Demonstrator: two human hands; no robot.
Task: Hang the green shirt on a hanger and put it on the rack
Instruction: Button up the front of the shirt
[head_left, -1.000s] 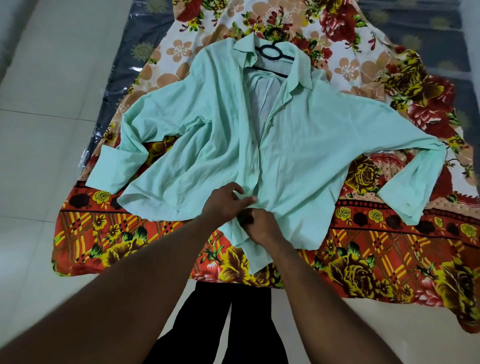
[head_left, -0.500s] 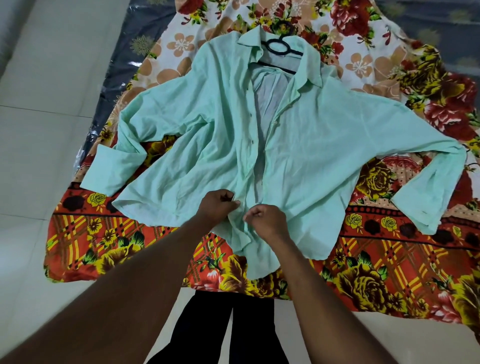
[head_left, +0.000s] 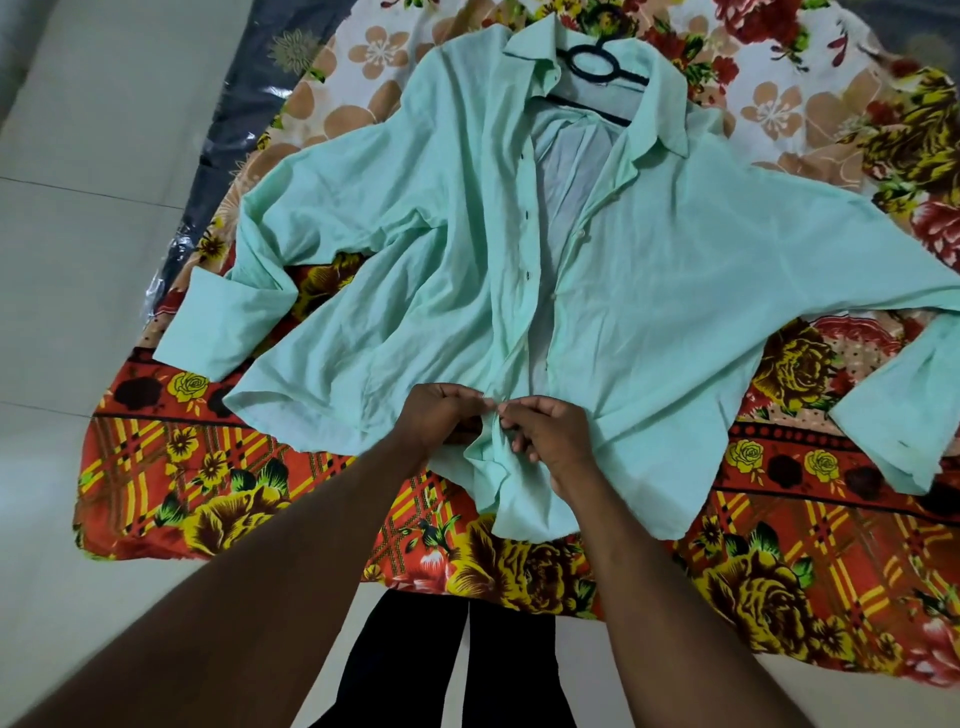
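Note:
The green shirt (head_left: 415, 270) lies spread face up on a floral bedsheet (head_left: 753, 551), sleeves out to both sides, front mostly unbuttoned. A black hanger (head_left: 592, 65) sits inside the collar, its loop and one arm showing at the top. My left hand (head_left: 439, 418) pinches the left front edge near the hem. My right hand (head_left: 550, 441) pinches the right front edge just beside it; the two hands almost touch over the placket. The rack is out of view.
The floral bedsheet covers a dark patterned mattress (head_left: 244, 135) on a white tiled floor (head_left: 78, 234). My black trouser legs (head_left: 457, 670) stand at the sheet's near edge. The right sleeve cuff (head_left: 893, 410) lies at the far right.
My hands have drawn closer together on the lower front edges of the shirt. The view has shifted so the shirt sits further right and lower in frame.

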